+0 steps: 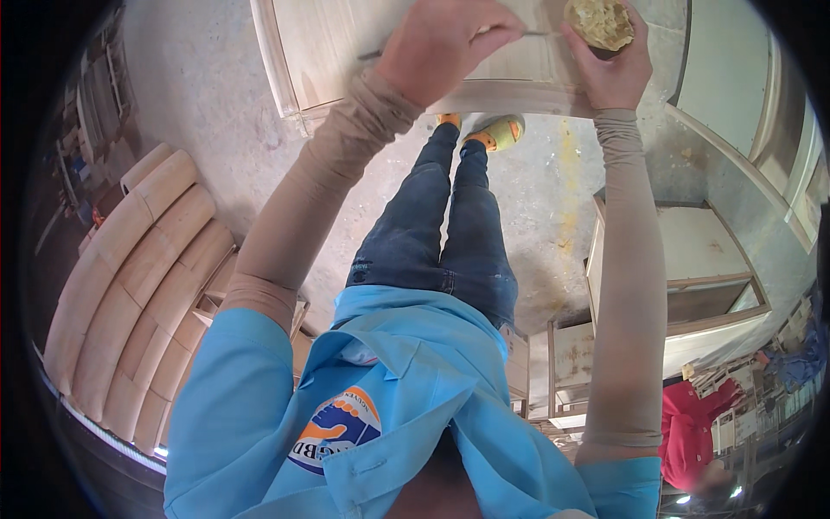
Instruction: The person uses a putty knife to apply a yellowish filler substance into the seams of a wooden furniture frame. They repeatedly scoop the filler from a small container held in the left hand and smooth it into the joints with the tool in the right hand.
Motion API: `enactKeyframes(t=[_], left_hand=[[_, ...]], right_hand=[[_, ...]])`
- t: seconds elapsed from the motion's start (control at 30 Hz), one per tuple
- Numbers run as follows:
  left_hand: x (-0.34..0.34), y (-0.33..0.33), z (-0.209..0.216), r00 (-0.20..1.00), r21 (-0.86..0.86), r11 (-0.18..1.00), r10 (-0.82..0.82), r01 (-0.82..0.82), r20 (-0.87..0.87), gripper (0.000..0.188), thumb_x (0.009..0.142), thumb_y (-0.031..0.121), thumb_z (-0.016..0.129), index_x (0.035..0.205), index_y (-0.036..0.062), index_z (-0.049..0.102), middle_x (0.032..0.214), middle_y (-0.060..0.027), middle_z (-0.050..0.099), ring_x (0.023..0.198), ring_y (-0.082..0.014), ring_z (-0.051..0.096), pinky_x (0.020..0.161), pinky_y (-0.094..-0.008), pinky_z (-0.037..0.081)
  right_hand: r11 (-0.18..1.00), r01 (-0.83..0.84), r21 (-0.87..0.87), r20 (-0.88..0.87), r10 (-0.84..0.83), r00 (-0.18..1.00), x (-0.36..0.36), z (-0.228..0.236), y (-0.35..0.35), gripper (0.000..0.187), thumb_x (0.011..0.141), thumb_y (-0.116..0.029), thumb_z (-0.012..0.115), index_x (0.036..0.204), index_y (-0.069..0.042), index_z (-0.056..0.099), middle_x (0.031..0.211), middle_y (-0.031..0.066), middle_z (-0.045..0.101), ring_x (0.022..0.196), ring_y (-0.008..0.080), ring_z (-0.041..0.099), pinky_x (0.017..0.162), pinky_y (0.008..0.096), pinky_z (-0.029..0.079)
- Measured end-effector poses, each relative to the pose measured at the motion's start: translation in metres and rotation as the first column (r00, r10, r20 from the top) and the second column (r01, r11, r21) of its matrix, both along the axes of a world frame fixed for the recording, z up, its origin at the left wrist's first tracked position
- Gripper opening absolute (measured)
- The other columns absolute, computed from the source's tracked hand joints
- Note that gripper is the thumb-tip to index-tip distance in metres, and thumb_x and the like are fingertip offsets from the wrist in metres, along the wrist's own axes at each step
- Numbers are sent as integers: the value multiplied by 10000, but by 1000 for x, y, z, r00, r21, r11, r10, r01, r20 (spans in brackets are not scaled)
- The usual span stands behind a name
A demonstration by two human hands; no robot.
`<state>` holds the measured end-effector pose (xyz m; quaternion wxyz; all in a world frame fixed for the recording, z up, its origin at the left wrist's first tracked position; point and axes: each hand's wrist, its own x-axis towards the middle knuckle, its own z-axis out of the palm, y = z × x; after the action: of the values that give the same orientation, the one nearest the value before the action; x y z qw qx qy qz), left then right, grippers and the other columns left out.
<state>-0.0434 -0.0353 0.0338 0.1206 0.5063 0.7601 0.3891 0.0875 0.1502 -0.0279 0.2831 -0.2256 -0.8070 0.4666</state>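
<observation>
1. Pale wood is seen in the broad panel at the upper edge of the view, over which both hands are held.
2. A thin dark tool is grasped in the left hand, the fingers being curled around it; one end is left showing beside the wrist, and the slender other end is pointed toward the right hand.
3. A yellowish, lumpy mass is gripped between the thumb and fingers of the right hand, above the panel's right part. A dark underside is shown below it; whether it is held in a container cannot be told. Nor can contact with the tool's tip be made out.
4. Both forearms are covered by beige sleeves, and a light blue shirt is worn.
5. Yellow-green and orange clogs are planted on the grey floor, near the panel's edge.
6. Curved wooden pieces are set at the left; a wooden cabinet is placed at the right.
</observation>
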Motion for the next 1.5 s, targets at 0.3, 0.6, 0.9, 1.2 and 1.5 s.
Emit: enactKeyframes(t=[0.3, 0.6, 0.9, 1.2, 1.5], left_hand=[[-11, 59, 30, 866, -113, 993, -22, -40, -500, 91, 855, 117, 644, 852, 92, 731, 847, -96, 655, 838, -279, 664, 732, -398, 550], [4, 95, 33, 729, -318, 903, -9, -287, -685, 73, 787, 126, 685, 794, 94, 750, 775, -110, 718, 759, -251, 744, 643, -355, 581], [0, 109, 14, 773, -295, 921, 12, -256, -634, 86, 793, 140, 688, 792, 94, 761, 809, -121, 733, 777, -272, 742, 668, -380, 583], [-34, 65, 16, 1000, -62, 998, -15, 16, 10, 131, 749, 122, 771, 817, 15, 735, 738, -158, 708, 687, -262, 708, 650, -359, 553], [-28, 23, 21, 781, -193, 981, 126, -8, 612, 135, 874, 125, 764, 898, -2, 723, 699, -33, 665, 643, -73, 598, 607, -253, 489]], right_hand=[[993, -39, 108, 1, 39, 999, -7, 6, -5, 601, 742, -101, 874, 1260, -20, 580, 1108, 138, 683, 1023, 269, 671, 916, 369, 537], [993, -53, 103, -45, 58, 997, -3, -11, -2, 686, 685, -93, 891, 1289, -14, 574, 1168, 160, 666, 1063, 309, 661, 955, 397, 521], [967, -1, 256, 75, -19, 997, -2, -2, 1, 624, 713, -144, 871, 1273, -58, 611, 1174, 158, 678, 1089, 339, 650, 960, 410, 514], [965, -31, 259, 96, 7, 995, -5, 4, 1, 588, 740, -222, 881, 1236, -51, 617, 1150, 151, 678, 1068, 344, 649, 943, 422, 512], [976, -40, 214, 63, 27, 998, -1, -4, -3, 655, 723, -220, 881, 1273, -29, 581, 1160, 175, 658, 1077, 358, 634, 944, 437, 508]])
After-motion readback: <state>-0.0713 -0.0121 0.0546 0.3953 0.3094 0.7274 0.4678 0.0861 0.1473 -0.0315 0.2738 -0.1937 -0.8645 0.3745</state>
